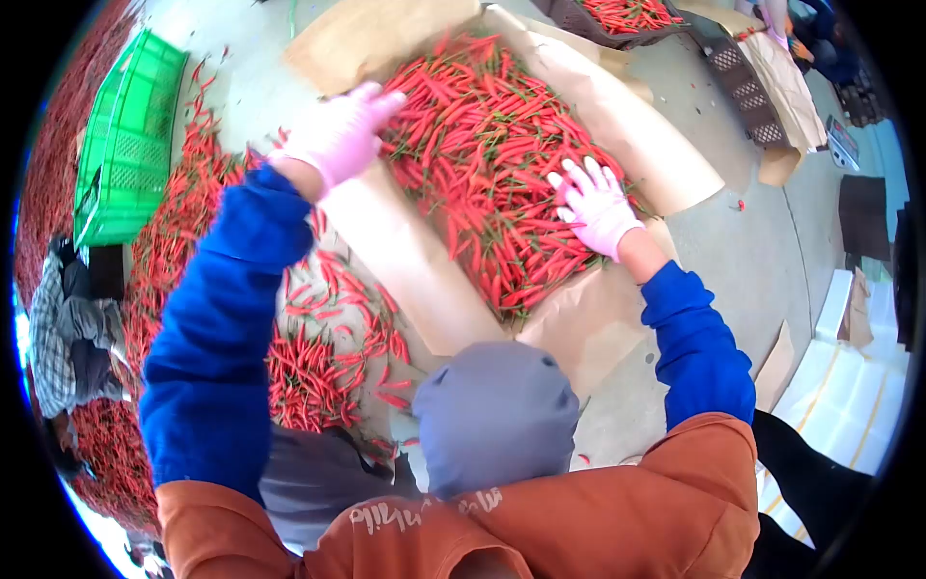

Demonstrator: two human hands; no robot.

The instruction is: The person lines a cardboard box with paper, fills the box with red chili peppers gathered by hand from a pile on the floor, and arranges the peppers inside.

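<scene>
A heap of red chillies (473,174) with green stems lies within folded-out sheets of brown paper (617,116); whatever container is under the paper is hidden. My right hand (596,207), in a pink glove, rests on the right side of the heap with its fingers spread. My left hand (340,133), gloved in pink too, is at the heap's left edge above the paper. Its fingers stretch toward the chillies, slightly blurred, and nothing shows in them. Loose chillies (309,381) are scattered on the floor beside the paper, below my left arm.
A green plastic crate (135,145) stands on its side at the left, by a larger spread of chillies. A crouching person (72,328) is at the far left. Dark crates (748,96) stand at the upper right, near another person and a scale (842,143).
</scene>
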